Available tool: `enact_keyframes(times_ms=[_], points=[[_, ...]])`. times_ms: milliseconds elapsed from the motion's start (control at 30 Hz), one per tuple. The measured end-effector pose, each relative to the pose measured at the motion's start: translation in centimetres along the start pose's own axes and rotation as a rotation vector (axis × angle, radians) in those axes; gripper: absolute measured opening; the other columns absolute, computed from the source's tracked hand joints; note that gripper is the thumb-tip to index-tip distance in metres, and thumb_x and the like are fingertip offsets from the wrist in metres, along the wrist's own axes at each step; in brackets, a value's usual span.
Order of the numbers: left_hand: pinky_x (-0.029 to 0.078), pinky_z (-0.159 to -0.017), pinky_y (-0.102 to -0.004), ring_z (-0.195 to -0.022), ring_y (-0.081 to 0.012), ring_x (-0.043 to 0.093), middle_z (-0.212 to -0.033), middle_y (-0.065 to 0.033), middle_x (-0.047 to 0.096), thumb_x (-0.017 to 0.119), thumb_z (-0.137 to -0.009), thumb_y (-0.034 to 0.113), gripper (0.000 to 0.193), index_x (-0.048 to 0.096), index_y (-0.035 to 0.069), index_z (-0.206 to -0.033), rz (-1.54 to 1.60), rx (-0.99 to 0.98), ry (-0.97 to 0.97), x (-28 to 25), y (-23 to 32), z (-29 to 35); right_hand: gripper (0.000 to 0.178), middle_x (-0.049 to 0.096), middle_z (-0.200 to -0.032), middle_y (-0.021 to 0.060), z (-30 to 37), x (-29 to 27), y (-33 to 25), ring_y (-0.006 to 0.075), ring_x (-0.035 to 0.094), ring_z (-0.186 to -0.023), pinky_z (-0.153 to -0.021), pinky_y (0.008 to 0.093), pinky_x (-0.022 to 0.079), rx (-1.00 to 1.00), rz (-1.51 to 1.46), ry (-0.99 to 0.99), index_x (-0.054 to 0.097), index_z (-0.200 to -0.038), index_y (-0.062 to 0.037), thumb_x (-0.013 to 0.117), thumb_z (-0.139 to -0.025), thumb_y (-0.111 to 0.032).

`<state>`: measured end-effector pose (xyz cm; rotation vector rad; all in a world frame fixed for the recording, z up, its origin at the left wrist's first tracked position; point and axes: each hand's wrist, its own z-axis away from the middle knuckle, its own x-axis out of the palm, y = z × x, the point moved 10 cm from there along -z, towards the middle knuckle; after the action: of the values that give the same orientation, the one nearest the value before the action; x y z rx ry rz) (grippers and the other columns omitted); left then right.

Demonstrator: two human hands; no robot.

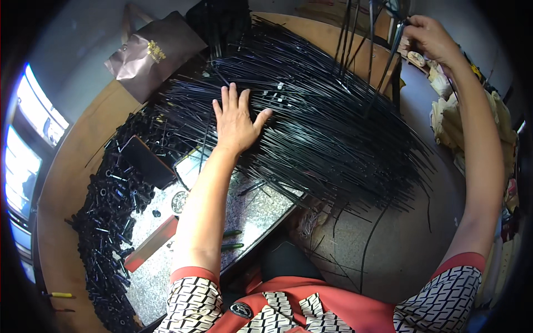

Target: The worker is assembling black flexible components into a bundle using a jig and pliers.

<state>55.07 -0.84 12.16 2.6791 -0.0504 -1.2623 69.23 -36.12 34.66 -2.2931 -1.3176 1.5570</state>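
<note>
Left hand (237, 126): fingers open and spread, palm down, resting on the near-left part of a broad heap of long, thin black strands (338, 133). Right hand (436, 43): raised at upper right, fingers bent and closed on a dark hanging strand (391, 58); exact finger contact partly hidden. More thin strands hang left of it, tops cut off by the upper edge. Small white pieces (273, 95) lie on the heap, right of the left fingertips. Left of the left forearm: a dark, flat rectangular object (147, 162) beside a pile of short black tubular parts (105, 222). Below these, a reddish-brown oblong block (151, 244) on a bright, speckled grey surface (261, 208); two green-handled tools (232, 246) right of the forearm. Beyond the heap, upper left: a shiny brown bag with gold print (158, 55). Outermost, a curved tan wooden rim (61, 183).
</note>
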Motion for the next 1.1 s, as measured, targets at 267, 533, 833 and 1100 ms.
enact_keyframes(times_ms=[267,533,833,1100], points=[[0.015,-0.114,-0.0535,-0.142,-0.0382,0.018,-0.151,-0.022,0.025,0.055,-0.089,0.051,0.08,0.028,0.0,-0.144,-0.005,0.043,0.145,-1.2,-0.3,1.8,0.021,0.056,-0.065,0.0055,-0.4,-1.0,-8.2,0.0134,0.05,-0.056,-0.05,0.0306,0.039,-0.158,0.361,0.058,0.063,-0.087,0.0003,0.064,-0.085,-0.021],[0.016,-0.114,-0.0512,-0.141,-0.0372,0.022,-0.149,-0.0212,0.031,0.054,-0.091,0.05,0.075,0.033,0.0,-0.142,0.076,-0.001,0.128,-1.2,-0.8,2.3,0.038,0.065,-0.077,0.017,2.9,0.5,-15.9,0.0251,0.062,-0.073,-0.067,0.0391,0.049,-0.152,0.543,0.125,0.065,-0.09,0.0025,0.069,-0.083,-0.034],[0.016,-0.115,-0.0482,-0.143,-0.0357,0.019,-0.15,-0.0216,0.028,0.056,-0.092,0.042,0.072,0.031,-0.002,-0.143,0.091,0.065,0.147,-3.0,-0.4,3.1,0.038,0.065,-0.077,0.0138,3.7,1.8,-18.0,0.0208,0.06,-0.071,-0.064,0.0357,0.048,-0.109,0.375,-0.045,0.065,-0.09,0.0024,0.071,-0.081,-0.034],[0.035,-0.106,-0.0395,-0.125,-0.0347,0.048,-0.131,-0.024,0.052,0.052,-0.097,0.033,0.049,0.049,-0.005,-0.128,0.65,-0.238,0.509,-14.0,-5.9,6.9,0.019,0.047,-0.06,-0.0041,4.6,6.8,-22.5,0.0032,0.041,-0.055,-0.048,0.0223,0.032,-0.277,0.086,-0.211,0.056,-0.08,-0.0024,0.064,-0.085,-0.019]])
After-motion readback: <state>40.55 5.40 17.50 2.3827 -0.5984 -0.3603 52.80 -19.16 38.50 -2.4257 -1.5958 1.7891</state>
